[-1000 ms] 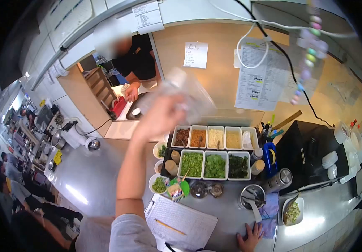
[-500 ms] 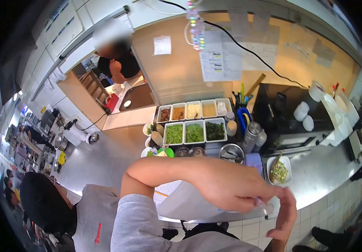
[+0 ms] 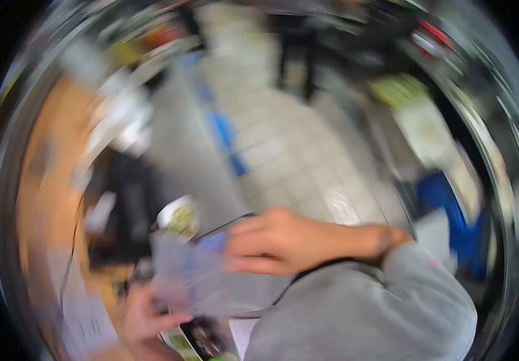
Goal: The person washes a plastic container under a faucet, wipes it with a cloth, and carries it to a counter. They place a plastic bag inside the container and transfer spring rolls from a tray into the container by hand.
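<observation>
Motion smears the view. Between my hands stretches a translucent plastic bag or sheet (image 3: 193, 274). My right hand (image 3: 265, 243), reaching in from the right, is closed on its right side. At the lower left, my left hand (image 3: 151, 313) has its thumb and fingers on the plastic's left edge. A white bowl (image 3: 179, 218) of pale green food stands just beyond the plastic. Below my left hand, part of the green food containers (image 3: 179, 342) shows.
A metal counter (image 3: 190, 132) runs away at the left, beside a dark appliance (image 3: 124, 204) and papers (image 3: 88, 328) on the wall. Tiled floor (image 3: 283, 138) lies ahead, with a person's dark legs (image 3: 295, 54) far off. Blue bins (image 3: 452, 210) are at right.
The view has swung right, from the counter towards the aisle. My hands, close together before, are now apart with the plastic spread between them. The co-worker at left is out of view.
</observation>
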### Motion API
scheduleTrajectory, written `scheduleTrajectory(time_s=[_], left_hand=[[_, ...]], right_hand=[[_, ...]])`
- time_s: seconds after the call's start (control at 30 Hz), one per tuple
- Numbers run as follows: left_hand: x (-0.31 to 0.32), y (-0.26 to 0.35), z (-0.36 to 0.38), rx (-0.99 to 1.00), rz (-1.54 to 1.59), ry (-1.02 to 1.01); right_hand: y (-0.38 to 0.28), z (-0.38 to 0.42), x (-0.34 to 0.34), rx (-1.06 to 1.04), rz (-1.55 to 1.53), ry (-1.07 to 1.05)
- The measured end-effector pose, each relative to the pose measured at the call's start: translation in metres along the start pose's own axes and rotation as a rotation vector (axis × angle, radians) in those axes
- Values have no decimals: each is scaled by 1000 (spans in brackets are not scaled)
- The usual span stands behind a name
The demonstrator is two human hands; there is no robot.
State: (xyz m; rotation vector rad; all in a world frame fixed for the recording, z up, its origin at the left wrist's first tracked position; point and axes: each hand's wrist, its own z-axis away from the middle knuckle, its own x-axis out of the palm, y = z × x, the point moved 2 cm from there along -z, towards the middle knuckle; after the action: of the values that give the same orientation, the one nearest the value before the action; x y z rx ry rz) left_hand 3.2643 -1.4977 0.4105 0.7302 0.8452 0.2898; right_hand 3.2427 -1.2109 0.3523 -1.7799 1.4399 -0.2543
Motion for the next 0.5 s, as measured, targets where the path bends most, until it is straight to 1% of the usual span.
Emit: scheduleTrajectory(time_s=[0.03,0.07,0.1,0.13,0.2,0.23,0.27,0.33,0.43,0.5], left_hand=[[3,-20,-14,133,40,-58],[10,-9,-26,11,135,-141],[20,-6,-43,79,151,-166],[30,4,-65,81,120,-210],[40,18,-97,51,63,-223],[41,9,-121,160,-83,-270],[52,6,-143,203,-78,-308],[82,8,-185,280,-68,-395],[127,35,-227,343,-315,-550],[155,44,-252,216,-50,-643]], right_hand=[[0,18,-6,69,100,70],[-1,38,-17,118,185,108],[-4,60,-28,235,225,160],[-7,78,-37,327,244,194],[-7,103,-58,450,260,255],[-8,120,-70,495,270,294],[-11,137,-82,537,273,338],[-18,174,-107,592,368,483],[-37,231,-141,741,401,685],[-42,270,-158,832,427,790]])
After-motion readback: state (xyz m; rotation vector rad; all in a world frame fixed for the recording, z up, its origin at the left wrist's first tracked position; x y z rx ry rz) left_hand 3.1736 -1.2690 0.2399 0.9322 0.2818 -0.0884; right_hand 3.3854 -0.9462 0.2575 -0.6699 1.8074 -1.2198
